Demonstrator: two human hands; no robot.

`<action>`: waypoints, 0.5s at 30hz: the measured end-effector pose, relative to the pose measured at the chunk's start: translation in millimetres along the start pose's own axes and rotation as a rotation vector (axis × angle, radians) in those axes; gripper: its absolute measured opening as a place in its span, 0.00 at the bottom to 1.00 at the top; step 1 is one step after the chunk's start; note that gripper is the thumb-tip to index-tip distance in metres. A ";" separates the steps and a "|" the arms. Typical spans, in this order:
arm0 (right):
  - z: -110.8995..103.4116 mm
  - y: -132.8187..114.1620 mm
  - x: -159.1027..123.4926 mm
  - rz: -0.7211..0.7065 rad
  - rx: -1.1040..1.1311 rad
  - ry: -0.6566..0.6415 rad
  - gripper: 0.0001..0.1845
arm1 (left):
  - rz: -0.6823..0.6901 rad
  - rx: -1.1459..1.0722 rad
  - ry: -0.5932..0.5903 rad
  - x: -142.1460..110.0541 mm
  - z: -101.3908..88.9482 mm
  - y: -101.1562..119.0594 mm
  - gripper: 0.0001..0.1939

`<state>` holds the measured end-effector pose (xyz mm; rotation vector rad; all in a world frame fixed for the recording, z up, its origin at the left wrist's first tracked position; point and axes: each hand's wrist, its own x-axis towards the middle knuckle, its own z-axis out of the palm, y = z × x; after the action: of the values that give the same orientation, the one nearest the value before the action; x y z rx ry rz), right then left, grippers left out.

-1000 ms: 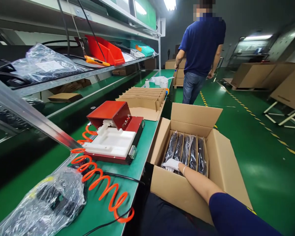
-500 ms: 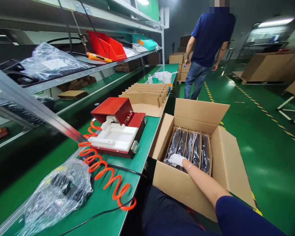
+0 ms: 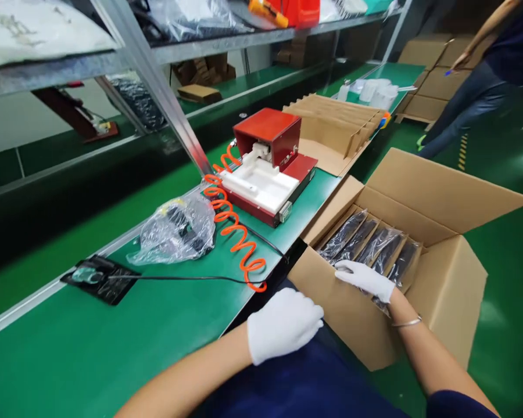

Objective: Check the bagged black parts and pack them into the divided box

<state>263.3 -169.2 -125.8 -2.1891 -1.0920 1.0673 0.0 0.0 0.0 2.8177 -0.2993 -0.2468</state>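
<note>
My right hand (image 3: 366, 280), in a white glove, reaches over the near wall of an open cardboard box (image 3: 344, 316). Its fingers are stretched out to the left, just above or touching the bagged dark items (image 3: 379, 247); I cannot tell which. Those items stand in a row between cardboard dividers, wrapped in clear plastic. My left hand (image 3: 285, 322), also gloved in white, hovers in front of my body by the bench edge. Its fingers curl inward, with nothing visible in them, though the palm side is hidden.
A red device with a white tray (image 3: 265, 183) sits on the green bench (image 3: 174, 337). An orange coiled hose (image 3: 239, 232) and black cable lie beside it. Nearby are a plastic-bagged item (image 3: 176, 229), a black pad (image 3: 100, 278) and cardboard dividers (image 3: 331, 119). A person (image 3: 483, 87) stands beyond the box.
My left hand has come into view. My right hand has lifted slightly from the bagged items toward the box's near edge. The view has turned left, and the other person has moved.
</note>
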 end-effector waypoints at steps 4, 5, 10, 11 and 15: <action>36.5 3.5 -14.1 0.178 -0.182 0.086 0.28 | 0.204 0.022 -0.005 66.9 23.3 -2.8 0.15; 43.2 6.2 -12.1 0.231 -0.243 0.118 0.27 | 0.223 0.008 -0.014 82.2 29.5 -2.0 0.15; 39.4 13.2 17.4 0.126 -0.296 0.019 0.21 | 0.134 -0.049 -0.180 131.0 55.2 -9.4 0.11; 34.9 10.1 23.9 0.098 -0.330 -0.019 0.20 | 0.119 -0.046 -0.210 133.4 58.7 -13.3 0.11; 25.9 -9.9 33.7 0.126 -0.435 -0.095 0.20 | 0.003 -0.057 -0.286 124.3 68.7 -26.4 0.12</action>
<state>250.7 -134.3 -148.9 -2.5962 -1.3466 1.0750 110.8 -22.5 -89.8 2.7228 -0.3519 -0.6489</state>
